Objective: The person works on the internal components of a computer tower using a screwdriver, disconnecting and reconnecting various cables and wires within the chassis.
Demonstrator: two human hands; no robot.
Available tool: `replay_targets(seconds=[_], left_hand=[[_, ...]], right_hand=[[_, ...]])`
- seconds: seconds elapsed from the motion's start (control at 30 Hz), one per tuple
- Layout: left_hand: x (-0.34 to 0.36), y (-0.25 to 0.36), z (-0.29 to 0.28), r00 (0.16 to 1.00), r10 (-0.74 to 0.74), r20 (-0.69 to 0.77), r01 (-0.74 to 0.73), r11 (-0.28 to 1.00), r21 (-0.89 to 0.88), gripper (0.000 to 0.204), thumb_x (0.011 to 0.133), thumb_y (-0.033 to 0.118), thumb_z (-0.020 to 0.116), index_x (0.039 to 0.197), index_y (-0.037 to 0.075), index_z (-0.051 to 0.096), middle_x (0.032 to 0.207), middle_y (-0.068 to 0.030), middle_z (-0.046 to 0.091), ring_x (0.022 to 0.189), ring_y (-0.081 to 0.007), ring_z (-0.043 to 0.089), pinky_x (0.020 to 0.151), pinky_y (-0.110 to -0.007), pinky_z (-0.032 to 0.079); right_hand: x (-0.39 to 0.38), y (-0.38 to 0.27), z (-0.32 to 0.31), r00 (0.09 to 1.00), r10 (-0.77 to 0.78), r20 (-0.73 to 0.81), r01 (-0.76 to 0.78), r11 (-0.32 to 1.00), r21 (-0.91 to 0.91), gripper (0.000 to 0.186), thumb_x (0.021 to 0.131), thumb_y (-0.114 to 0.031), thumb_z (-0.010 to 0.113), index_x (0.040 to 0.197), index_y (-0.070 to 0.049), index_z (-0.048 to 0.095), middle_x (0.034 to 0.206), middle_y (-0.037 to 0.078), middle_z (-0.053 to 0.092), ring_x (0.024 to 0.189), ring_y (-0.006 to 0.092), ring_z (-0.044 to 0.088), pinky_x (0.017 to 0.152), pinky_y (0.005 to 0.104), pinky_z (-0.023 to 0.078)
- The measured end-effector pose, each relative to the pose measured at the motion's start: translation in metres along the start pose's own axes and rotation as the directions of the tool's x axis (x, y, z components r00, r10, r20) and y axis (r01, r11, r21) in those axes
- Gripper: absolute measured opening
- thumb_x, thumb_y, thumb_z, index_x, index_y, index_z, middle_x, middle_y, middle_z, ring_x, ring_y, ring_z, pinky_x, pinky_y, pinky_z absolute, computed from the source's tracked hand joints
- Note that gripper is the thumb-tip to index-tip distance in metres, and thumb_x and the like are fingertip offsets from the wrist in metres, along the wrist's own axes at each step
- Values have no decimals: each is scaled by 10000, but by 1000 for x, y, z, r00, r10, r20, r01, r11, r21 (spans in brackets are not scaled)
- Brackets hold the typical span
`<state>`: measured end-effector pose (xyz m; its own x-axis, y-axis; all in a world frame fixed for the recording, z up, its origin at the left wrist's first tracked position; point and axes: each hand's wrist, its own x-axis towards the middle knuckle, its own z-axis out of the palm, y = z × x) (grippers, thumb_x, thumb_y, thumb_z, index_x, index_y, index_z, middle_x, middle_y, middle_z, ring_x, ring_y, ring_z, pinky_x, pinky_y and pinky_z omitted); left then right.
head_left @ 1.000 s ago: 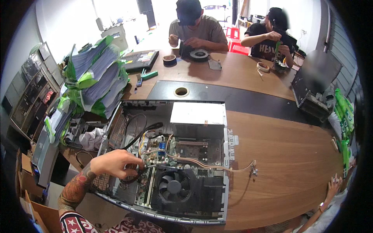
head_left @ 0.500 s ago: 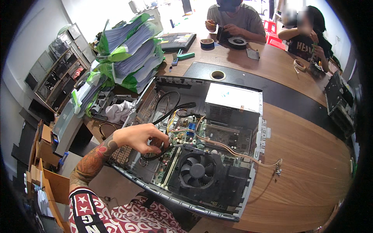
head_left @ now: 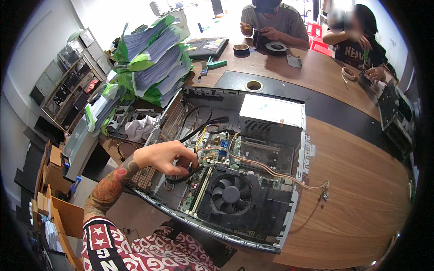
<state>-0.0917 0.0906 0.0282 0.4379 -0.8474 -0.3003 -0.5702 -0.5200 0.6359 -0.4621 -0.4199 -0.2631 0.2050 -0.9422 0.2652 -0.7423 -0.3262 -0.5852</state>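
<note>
An opened desktop computer case (head_left: 300, 169) lies on the table before me. My left hand (head_left: 168, 158) reaches into it from the left, fingers curled closed on a black cable (head_left: 177, 181) that loops beside the memory slots. Part of the grip is hidden behind the fingers. To the right of that hand, a black cooling fan (head_left: 231, 194) covers much of the green motherboard (head_left: 186, 204). A silver power supply (head_left: 271, 110) fills the far right corner of the case. Thin brown and white wires (head_left: 266, 171) run across the board and over the right edge. My right hand is out of view.
Left of the case rises a tall stack of papers (head_left: 151, 58) in green wrappers. Beyond the case are a laptop (head_left: 207, 47), a green-handled tool (head_left: 217, 63) and a tape roll (head_left: 253, 86). Two people work across the wooden table (head_left: 352, 180); a black metal frame (head_left: 395, 117) stands right.
My left hand stays at the same cable with only a slight shift. Across the table, the person at the right has lowered one hand toward the part on the tabletop.
</note>
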Motion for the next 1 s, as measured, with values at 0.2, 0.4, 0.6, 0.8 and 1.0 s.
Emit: replay_targets(seconds=[0.2,0.4,0.6,0.8,1.0], left_hand=[[0,-1,2,999,-33,6,33,999,-1,237,797,134,713,976,-18,674,790,-123,672,719,-237,640,705,-358,508],[-1,2,-1,999,-30,25,30,1000,0,238,808,144,706,972,-24,670,797,-131,675,729,-238,647,711,-366,517],[1,-7,1,1000,-2,5,2,1000,-2,227,785,151,703,981,39,671,676,-75,645,626,-201,615,618,-354,460],[-2,-3,1,999,-12,-33,13,1000,22,237,791,169,700,992,44,683,674,-74,646,648,-214,634,638,-355,475],[2,2,-3,1000,2,-20,-1,997,73,248,796,178,699,1001,39,680,718,-105,658,676,-252,655,675,-378,499]], right_hand=[[-5,-6,2,1000,-9,8,9,1000,25,381,970,-269,557,1263,-27,588,1014,128,648,853,225,543,727,364,438],[-9,-6,-1,1000,-21,6,21,999,40,363,977,-261,556,1254,-29,592,1000,114,644,832,202,529,710,344,428],[-13,-10,1,1000,-9,9,8,997,76,344,985,-253,555,1245,-30,596,986,100,640,810,180,515,693,323,418],[-16,-14,-3,1000,-1,8,1,995,97,326,992,-245,554,1236,-32,600,972,86,636,789,158,501,675,303,408],[-18,-19,-3,1000,12,1,-12,994,113,308,1000,-237,554,1227,-34,604,958,72,632,768,135,487,658,283,398]])
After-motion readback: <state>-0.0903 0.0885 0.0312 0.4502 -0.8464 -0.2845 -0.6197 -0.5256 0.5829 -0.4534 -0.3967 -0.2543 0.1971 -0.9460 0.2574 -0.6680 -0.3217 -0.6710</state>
